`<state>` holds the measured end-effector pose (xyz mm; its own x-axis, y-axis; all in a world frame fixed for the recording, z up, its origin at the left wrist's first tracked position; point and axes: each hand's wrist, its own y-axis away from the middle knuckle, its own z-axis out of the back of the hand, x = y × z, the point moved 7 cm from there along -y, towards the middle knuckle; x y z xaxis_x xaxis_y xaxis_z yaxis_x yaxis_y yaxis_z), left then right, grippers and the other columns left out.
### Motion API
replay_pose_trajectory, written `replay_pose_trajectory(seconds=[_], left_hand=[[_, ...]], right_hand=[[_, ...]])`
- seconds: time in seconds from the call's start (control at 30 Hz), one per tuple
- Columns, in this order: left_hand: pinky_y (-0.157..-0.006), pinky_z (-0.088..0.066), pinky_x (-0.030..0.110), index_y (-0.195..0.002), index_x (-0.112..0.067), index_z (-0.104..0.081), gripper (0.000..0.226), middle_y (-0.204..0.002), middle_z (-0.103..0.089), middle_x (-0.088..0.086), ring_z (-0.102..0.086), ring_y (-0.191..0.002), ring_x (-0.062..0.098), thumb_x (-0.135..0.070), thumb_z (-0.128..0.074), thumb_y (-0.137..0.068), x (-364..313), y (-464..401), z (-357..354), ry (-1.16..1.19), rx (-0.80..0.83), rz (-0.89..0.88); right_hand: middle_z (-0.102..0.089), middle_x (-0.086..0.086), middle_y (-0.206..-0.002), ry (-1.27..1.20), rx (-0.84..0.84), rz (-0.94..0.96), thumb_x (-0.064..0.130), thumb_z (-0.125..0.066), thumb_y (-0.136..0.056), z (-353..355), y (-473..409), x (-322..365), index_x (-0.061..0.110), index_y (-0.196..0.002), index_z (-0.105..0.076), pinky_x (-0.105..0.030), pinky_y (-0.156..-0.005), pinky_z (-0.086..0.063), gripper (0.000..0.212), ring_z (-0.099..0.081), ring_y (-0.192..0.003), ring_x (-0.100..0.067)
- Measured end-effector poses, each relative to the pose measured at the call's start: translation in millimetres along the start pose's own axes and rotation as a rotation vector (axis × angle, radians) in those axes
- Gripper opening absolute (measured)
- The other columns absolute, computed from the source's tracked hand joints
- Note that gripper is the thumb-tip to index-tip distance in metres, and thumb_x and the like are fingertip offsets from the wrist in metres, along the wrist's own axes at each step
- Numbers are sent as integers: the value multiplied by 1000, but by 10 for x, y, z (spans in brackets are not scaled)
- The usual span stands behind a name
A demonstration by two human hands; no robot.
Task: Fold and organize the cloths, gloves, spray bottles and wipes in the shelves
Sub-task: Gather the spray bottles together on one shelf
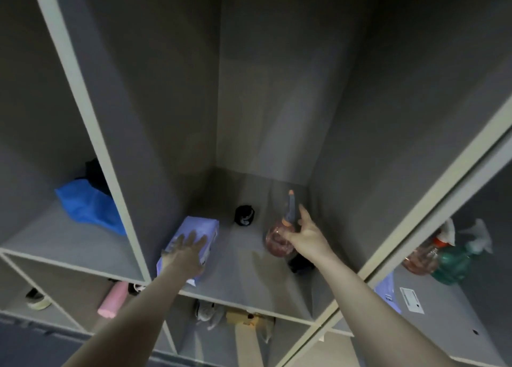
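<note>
Mid-task view of the grey shelves. Centre compartment: the left hand (188,249) lies flat, fingers straight, on the pale lilac wipes pack (194,228); the right hand (304,231) curls round the neck of the pink translucent spray bottle (277,239). A black rolled cloth (244,215) sits behind. Blue cloth (86,206), left of frame, looks unfolded; much sorting apparently remains.

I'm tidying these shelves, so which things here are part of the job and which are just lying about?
Job: wipes pack under left hand; pink spray bottle at right hand; blue cloth; green spray bottle.
Lying about: tape roll; white label.
</note>
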<state>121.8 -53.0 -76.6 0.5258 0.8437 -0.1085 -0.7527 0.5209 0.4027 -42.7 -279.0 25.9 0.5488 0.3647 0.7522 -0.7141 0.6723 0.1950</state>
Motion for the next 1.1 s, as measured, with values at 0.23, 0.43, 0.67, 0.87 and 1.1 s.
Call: replay_pose_trajectory(seconds=[0.23, 0.43, 0.67, 0.87, 1.1], left_hand=[[-117, -21, 37, -152, -38, -5, 72, -162, 1, -3, -5, -148, 25, -41, -47, -94, -34, -78, 34, -122, -14, -79], [-113, -29, 38, -152, -37, -11, 76, -161, -7, -1, -13, -147, 25, -43, -55, -90, -51, -166, 160, -142, 99, -108], [-113, -25, 39, -153, -31, -6, 72, -162, -4, 3, -10, -147, 31, -39, -49, -95, -104, -141, 104, -187, 56, -111], [-114, -14, 60, -153, -29, 1, 88, -161, -1, 9, -4, -147, 32, -55, -51, -87, -268, -61, 92, -200, -6, -67], [-99, -44, 30, -148, -46, -4, 118, -137, -30, -23, -44, -125, 4, -63, -77, -57, -1241, 1001, 3, 703, -147, -529]], right_hand=[[-70, -9, -106, -49, -117, -188, 28, -66, -83, -88, -525, -199, 16, -111, -65, -34, -82, -54, 30, -66, -95, -27], [-70, -11, -98, 20, -129, -197, 32, -63, -84, -135, -728, -328, 15, -101, -68, -46, -78, -58, 25, -68, -89, -31], [-70, -6, -84, -16, -175, -72, 27, -57, -90, -253, -459, -321, 17, -85, -67, -33, -70, -50, 15, -62, -72, -22], [-68, -6, -64, -149, -264, 74, 31, -56, -91, -181, 133, -63, 21, -82, -64, -39, -59, -55, 16, -63, -52, -15], [-71, 8, -76, -283, -354, 219, 32, -62, -91, 160, 1110, 50, 32, -85, -62, -44, -67, -58, 5, -64, -65, -10]])
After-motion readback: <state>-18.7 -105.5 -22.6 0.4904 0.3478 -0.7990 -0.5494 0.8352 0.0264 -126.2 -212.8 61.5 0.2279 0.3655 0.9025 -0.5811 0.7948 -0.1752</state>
